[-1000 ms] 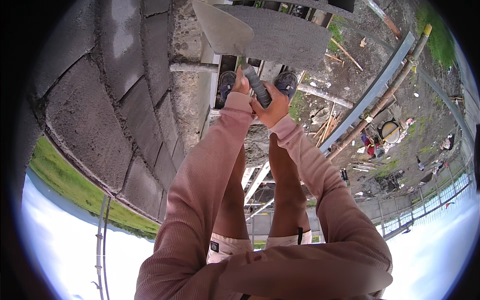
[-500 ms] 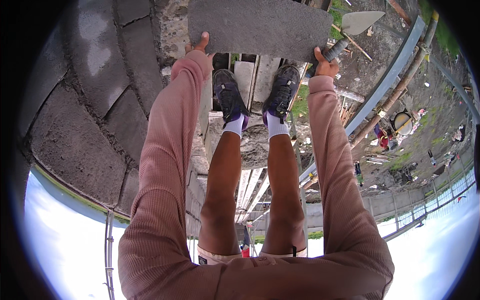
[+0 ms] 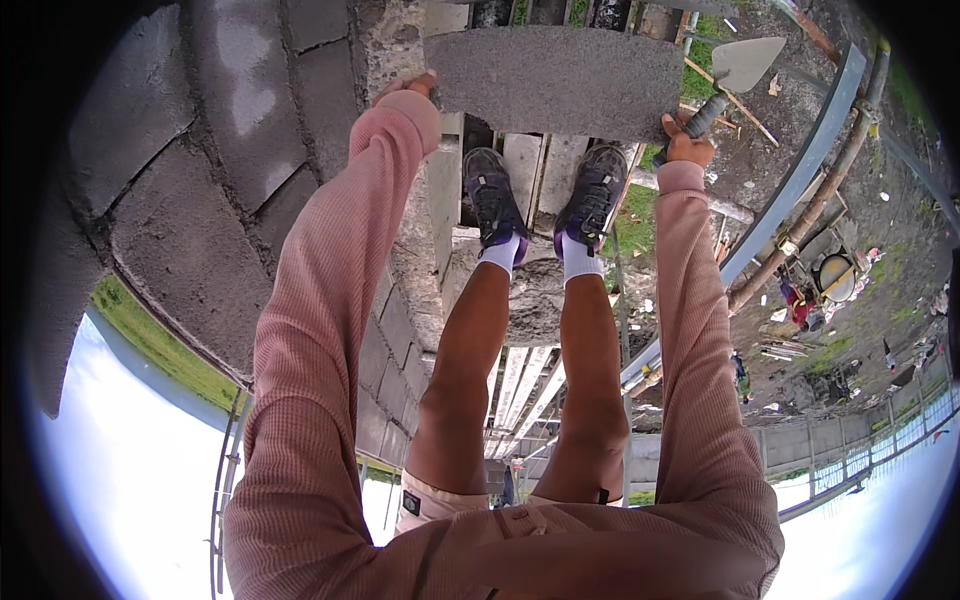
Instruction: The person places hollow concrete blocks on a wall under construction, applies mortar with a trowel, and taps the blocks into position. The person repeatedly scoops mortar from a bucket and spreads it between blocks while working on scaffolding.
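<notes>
A grey concrete block (image 3: 560, 84) is held crosswise in front of my feet, above a plank platform. At its left end my left hand (image 3: 405, 88) is closed on the block, with most of the fingers hidden. My right hand (image 3: 688, 142) grips the dark handle of a pointed trowel (image 3: 748, 64) and is also against the block's right end. The trowel's pale blade sticks out to the far right, beyond the block. To the left of my left hand runs a wall of grey blocks (image 3: 240, 100) with rough joints.
My shoes (image 3: 590, 195) stand on narrow wooden planks (image 3: 522, 175) with gaps between them. Along the right side curve a metal rail (image 3: 805, 165) and a bamboo pole (image 3: 822, 190). Far below on the ground are a round container (image 3: 836, 278), scattered debris and people.
The block now shows a narrower face, and planks appear beyond it. My left thumb no longer lies across its face. The whole view has shifted, moving things rightward and slightly down.
</notes>
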